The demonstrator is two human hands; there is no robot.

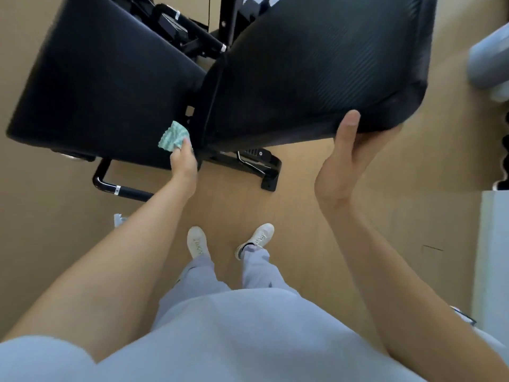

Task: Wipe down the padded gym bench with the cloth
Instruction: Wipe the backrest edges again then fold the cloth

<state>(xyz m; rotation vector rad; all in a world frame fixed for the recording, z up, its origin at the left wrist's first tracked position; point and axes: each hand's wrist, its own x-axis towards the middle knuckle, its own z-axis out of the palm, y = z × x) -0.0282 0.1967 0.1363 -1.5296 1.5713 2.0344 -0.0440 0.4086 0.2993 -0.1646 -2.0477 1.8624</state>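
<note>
The black padded gym bench fills the upper half of the head view, in two pads: a seat pad (102, 86) on the left and a ribbed back pad (325, 67) on the right. My left hand (184, 164) grips a crumpled green-and-white cloth (173, 135) and presses it at the near edge of the seat pad, beside the gap between the pads. My right hand (347, 164) cups the near corner of the back pad, thumb on top and fingers hidden beneath it.
The bench's black metal frame (248, 164) and a foot bar (118, 188) stand on the light wooden floor just ahead of my white shoes (197, 241). A pale object (489, 59) sits at the right edge, and a white surface (493, 257) lies lower right.
</note>
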